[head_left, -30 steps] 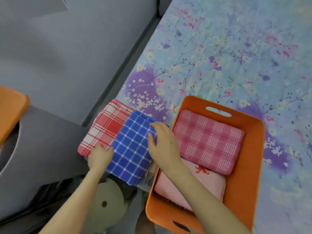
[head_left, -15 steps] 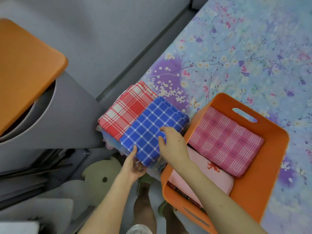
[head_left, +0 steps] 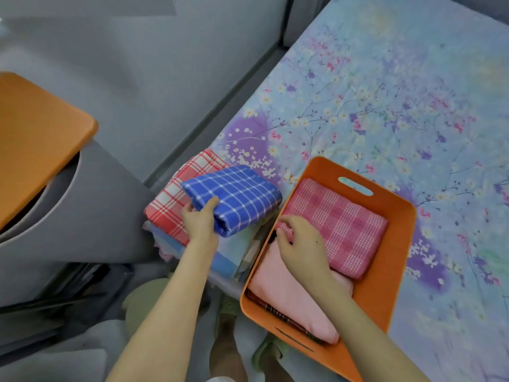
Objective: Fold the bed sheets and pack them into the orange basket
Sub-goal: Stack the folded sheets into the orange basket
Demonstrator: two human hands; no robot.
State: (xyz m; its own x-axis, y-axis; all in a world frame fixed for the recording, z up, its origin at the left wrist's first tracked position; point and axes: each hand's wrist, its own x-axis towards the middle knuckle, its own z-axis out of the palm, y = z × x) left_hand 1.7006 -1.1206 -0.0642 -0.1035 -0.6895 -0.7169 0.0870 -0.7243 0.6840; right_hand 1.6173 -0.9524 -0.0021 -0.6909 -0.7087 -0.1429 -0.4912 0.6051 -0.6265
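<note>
An orange basket (head_left: 396, 244) lies on the flowered bed, holding a folded pink checked sheet (head_left: 341, 224) over a plain pink one (head_left: 283, 299). Left of the basket, a folded blue checked sheet (head_left: 242, 194) is raised a little off the pile, gripped at its near left corner by my left hand (head_left: 199, 219). Under it lies a folded red checked sheet (head_left: 176, 194) on more folded cloth. My right hand (head_left: 300, 244) is inside the basket with fingers curled at the near left corner of the pink checked sheet; whether it grips the cloth is unclear.
The bed (head_left: 385, 92) with its blue and purple floral cover stretches up and right. A grey wall and a grey cabinet (head_left: 82, 216) stand left, with an orange board (head_left: 35, 139) on top. My feet (head_left: 228, 312) are on the floor below the pile.
My left hand has taken the blue checked sheet by its near corner and lifted it. My right hand left the blue sheet and moved right into the basket.
</note>
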